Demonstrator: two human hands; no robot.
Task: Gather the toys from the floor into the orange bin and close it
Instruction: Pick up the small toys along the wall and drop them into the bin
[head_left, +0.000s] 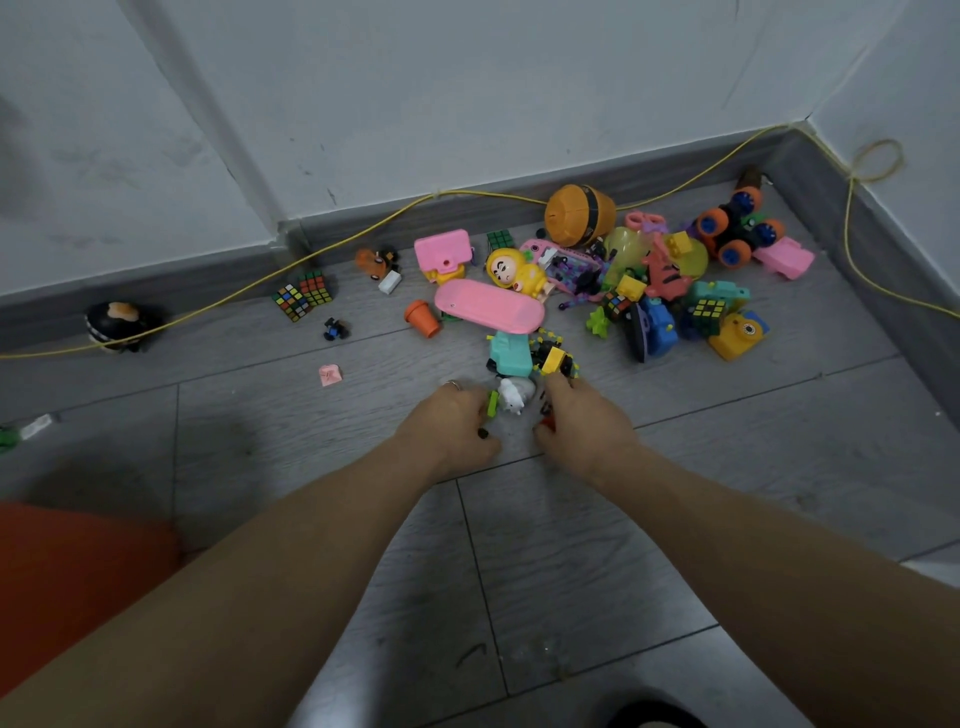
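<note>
- Grey wood-look plank floor (571, 545) meeting a grey skirting board.
- Dense heap of small plastic toys at the far right, near the corner.
- Long pink oval toy (488, 306) near the middle, with an orange toy cup (423, 318) just left of it.
- Two puzzle cubes (303, 295) touching, further left.
- Black rounded toy (120, 325) far left, against the skirting.
- Small pink piece (330, 374) lying alone.
- Yellow cord (322, 250) trailing along the skirting.

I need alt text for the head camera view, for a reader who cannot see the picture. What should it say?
Two bare hands, the left hand and the right hand, reach down to small toys on a grey floor, with a small white toy between them. Beyond lies a scattered pile of colourful toys along the wall, and an orange edge shows at lower left.
</note>
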